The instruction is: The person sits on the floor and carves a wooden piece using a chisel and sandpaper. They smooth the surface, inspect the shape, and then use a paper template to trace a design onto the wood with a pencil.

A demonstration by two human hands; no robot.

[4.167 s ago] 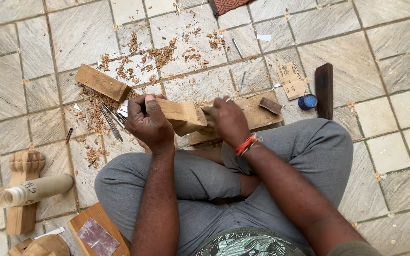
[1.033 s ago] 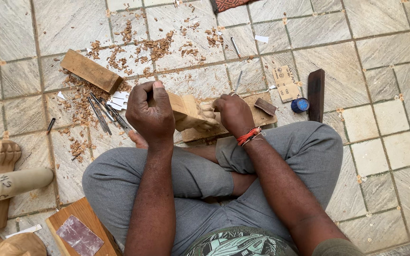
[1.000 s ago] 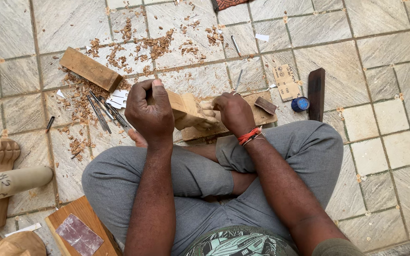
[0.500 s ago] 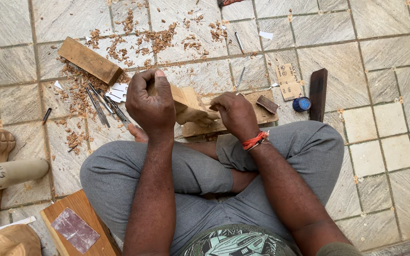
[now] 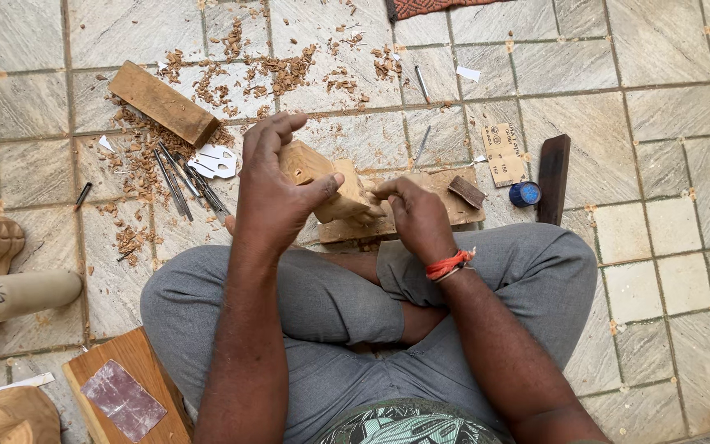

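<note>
I sit cross-legged on a tiled floor. My left hand [image 5: 274,191] grips a pale carved wood block [image 5: 332,182], thumb pressed on its near side. My right hand [image 5: 415,215], with a red thread band at the wrist, is closed against the block's right end; whatever it pinches is hidden by the fingers. The block rests over a flat wooden board [image 5: 429,207] lying in front of my knees.
Wood shavings [image 5: 277,72] litter the floor beyond. A wooden bar [image 5: 162,103] lies upper left, with several metal carving tools [image 5: 182,174] beside it. A dark slab [image 5: 552,177], blue cap [image 5: 524,194] and paper ruler [image 5: 503,154] lie right. Turned wooden pieces [image 5: 10,292] and a board with sandpaper [image 5: 129,399] sit left.
My left hand has loosened from a fist on top of the block to a looser grip with fingers spread. The block is turned slightly. The view has shifted a little.
</note>
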